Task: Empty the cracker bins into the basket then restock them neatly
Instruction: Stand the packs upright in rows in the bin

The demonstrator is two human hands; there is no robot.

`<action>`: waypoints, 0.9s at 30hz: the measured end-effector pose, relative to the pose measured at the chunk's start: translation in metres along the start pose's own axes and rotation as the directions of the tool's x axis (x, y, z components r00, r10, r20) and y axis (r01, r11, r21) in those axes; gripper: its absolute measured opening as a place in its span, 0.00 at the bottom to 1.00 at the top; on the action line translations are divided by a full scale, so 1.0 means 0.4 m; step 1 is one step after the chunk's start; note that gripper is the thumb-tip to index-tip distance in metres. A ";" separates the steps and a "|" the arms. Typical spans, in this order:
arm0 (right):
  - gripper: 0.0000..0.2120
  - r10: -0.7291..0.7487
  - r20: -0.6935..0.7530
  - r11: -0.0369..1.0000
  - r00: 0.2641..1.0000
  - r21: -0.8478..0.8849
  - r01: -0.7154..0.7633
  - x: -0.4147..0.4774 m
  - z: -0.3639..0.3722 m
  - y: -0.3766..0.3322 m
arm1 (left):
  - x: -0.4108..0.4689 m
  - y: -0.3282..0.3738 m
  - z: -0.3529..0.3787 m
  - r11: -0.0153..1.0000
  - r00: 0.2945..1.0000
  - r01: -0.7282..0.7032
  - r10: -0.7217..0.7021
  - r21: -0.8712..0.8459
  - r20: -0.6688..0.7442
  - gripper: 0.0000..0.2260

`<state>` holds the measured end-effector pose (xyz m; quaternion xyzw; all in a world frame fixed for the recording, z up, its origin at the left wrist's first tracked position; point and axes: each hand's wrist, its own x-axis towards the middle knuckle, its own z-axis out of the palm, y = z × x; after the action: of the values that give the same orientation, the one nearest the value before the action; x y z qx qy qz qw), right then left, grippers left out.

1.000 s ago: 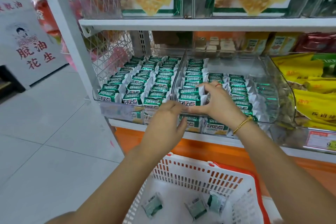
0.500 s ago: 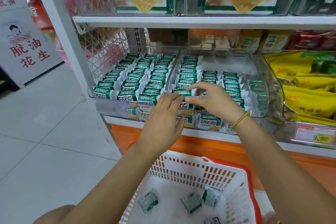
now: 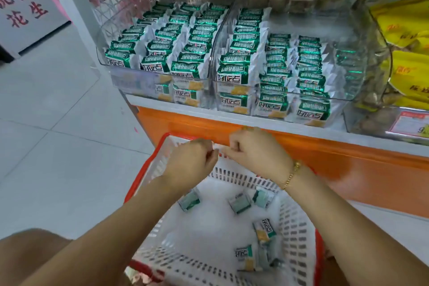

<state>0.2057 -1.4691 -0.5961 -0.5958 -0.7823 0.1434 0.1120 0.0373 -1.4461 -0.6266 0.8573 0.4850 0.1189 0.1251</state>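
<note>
We are bringing both hands down from the right bin (image 3: 376, 53) to the far rim of the basket (image 3: 299, 234). The left hand (image 3: 190, 160) and right hand (image 3: 253, 153) are clenching, no packet showing in either. Few cracker packets (image 3: 264, 231) are lying in the basket, so we are only just starting to empty the bins.

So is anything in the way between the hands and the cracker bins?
Nothing visible does. The left hand and right hand are over the basket, and the cracker bins above are open on top.
</note>
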 end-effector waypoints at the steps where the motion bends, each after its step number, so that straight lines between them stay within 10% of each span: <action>1: 0.17 0.047 0.132 0.999 0.990 -0.015 -0.045 -0.007 0.057 0.030 | -0.014 -0.022 0.044 0.998 0.993 0.049 -0.054 0.050 0.105 0.15; 6: 0.18 0.379 0.586 0.924 0.716 -0.197 -0.328 -0.072 0.289 0.200 | -0.088 -0.121 0.238 0.932 0.818 0.351 -0.350 0.087 0.457 0.09; 13: 0.13 0.494 0.744 0.867 0.450 -0.386 -0.314 -0.119 0.447 0.260 | -0.170 -0.114 0.485 0.753 0.482 0.658 -0.415 -0.006 0.771 0.11; 19: 0.12 0.560 0.735 0.784 0.382 -0.322 -0.530 -0.112 0.506 0.286 | -0.227 -0.050 0.617 0.208 -0.011 0.974 -0.362 0.092 0.932 0.12; 22: 0.14 0.554 0.782 0.765 0.287 -0.342 -0.545 -0.115 0.529 0.289 | -0.258 -0.026 0.657 0.185 -0.063 0.974 -0.342 0.133 0.938 0.15; 27: 0.20 0.514 0.829 0.760 0.222 -0.319 -0.567 -0.115 0.565 0.302 | -0.248 0.049 0.669 0.239 0.046 0.969 -0.416 0.061 0.908 0.21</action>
<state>0.2485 -1.5039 -0.8506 -0.6587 -0.4597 0.4799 -0.3529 0.0904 -1.5680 -0.8801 0.3141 0.6791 -0.2154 0.6276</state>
